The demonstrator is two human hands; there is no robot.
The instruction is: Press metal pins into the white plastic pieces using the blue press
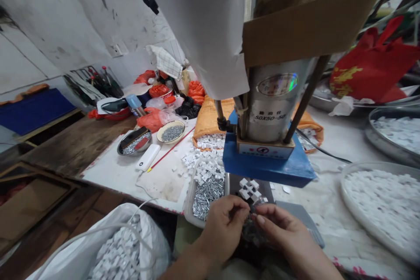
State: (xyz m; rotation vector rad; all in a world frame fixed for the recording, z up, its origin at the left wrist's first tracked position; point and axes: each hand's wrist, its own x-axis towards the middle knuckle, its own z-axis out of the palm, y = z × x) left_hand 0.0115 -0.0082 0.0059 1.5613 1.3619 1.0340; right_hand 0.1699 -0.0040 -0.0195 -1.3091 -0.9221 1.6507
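Below the blue block of the press, we see both bare hands meeting at their fingertips. The left hand has its thumb and forefinger drawn close together; the right hand faces it, thumb and forefinger nearly closed. Whatever sits between them is too small and blurred for us to name, so we cannot tell what either one grips. Just beyond the fingertips, a cluster of white pieces lies over a dark plate, its near end lost behind the fingers. Under the hands we can make out only a murky, partly see-through heap.

Beside the left hand stands a plastic bin of metal pins, with more white pieces at its far end; the hand covers its near right corner. Right of the right hand, a grey flat object is partly covered.

A cardboard flap hides the top of the cylinder, and glare blurs its oval label, though we can read "50X50-50" lower down. A hanging white sheet runs out at the top edge. The round tub and metal basin are cut off at the right, and the white sack at the bottom.
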